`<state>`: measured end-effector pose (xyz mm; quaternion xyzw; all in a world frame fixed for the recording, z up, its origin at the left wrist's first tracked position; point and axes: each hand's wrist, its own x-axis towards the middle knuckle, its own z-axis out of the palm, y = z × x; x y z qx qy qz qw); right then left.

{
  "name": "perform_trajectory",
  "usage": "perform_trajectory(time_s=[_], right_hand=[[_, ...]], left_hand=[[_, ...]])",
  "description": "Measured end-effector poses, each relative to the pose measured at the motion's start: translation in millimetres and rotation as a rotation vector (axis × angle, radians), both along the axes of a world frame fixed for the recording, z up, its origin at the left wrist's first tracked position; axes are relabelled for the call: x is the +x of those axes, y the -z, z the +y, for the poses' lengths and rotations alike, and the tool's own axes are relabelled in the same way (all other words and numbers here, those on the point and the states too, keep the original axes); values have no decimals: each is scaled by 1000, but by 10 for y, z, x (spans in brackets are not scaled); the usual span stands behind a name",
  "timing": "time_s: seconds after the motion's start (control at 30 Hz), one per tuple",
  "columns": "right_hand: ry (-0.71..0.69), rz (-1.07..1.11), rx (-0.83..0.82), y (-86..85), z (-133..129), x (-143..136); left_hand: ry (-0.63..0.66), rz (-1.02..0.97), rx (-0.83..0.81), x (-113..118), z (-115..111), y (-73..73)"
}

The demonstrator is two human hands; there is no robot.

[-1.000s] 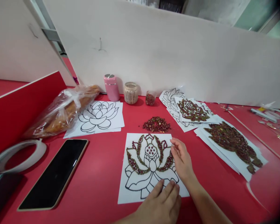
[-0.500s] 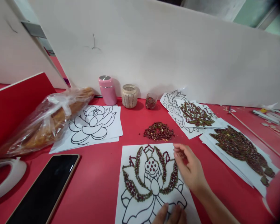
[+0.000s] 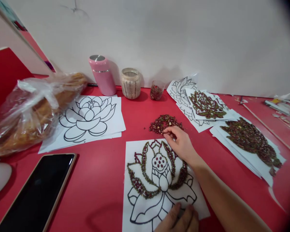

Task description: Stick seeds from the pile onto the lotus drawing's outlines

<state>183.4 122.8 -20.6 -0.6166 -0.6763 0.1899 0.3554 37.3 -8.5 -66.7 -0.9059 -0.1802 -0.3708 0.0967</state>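
A sheet of paper [image 3: 142, 209] printed with a lotus outline lies in front of me, its upper petals edged with green and dark red beans. On the lower part of this sheet rests my left hand [image 3: 180, 219], fingers laid on the paper; its rest is cut off by the frame's edge. My right hand [image 3: 180, 141] hovers at the sheet's top edge, beside a loose pile of beans [image 3: 165, 121]. Thumb and forefinger are pinched together at the near edge of the pile; whatever is between them is too small to make out.
Behind the pile stand a small clear cup of beans [image 3: 156, 91], a ribbed jar [image 3: 130, 83] and a pink flask [image 3: 102, 75]. Left are lotus sheets [image 3: 87, 120], a plastic-wrapped bundle [image 3: 38, 112] and a phone [image 3: 36, 193]. Right lie bean-covered pictures [image 3: 252, 145] and a thin stick [image 3: 268, 129].
My right hand has moved from the sheet's right edge up and left to the bean pile, its fingers closing into a pinch. My left hand stays on the paper. The view has tilted down.
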Motion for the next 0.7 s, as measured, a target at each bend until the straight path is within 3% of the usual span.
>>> perform_trajectory(time_s=[0.13,0.47,0.6,0.7], right_hand=[[-8,5,36,-10,15,26],[-25,-2,78,43,33,102],[-14,-26,81,38,10,119],[-1,-50,95,38,6,130]], left_hand=[[35,-15,63,-12,30,-25],[-2,-20,36,29,9,-127],[6,21,78,54,-26,-18],[-53,-64,57,129,-83,140]])
